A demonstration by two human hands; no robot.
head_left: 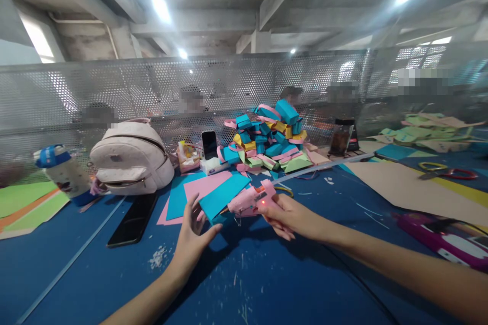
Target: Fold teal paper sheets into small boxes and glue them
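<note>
A pink hot glue gun point(249, 199) with a lit red light is gripped in my right hand point(285, 213), its nozzle pointing left. The nozzle meets the lower edge of a folded blue paper piece point(224, 195). My left hand point(194, 231) curls round the left end of that blue piece, thumb below and fingers partly behind it. Behind both hands lie flat sheets of pink paper point(202, 185) and blue paper point(177, 198). A black cord point(354, 274) trails over the table below my right forearm.
Folded blue, yellow and pink paper pieces point(267, 137) are heaped at the back. On the left stand a pale backpack point(131, 157), a bottle point(64, 172) and a black phone point(133, 221). Scissors point(448, 170) and a purple case point(438, 236) lie right. A perforated metal screen point(160, 86) runs behind.
</note>
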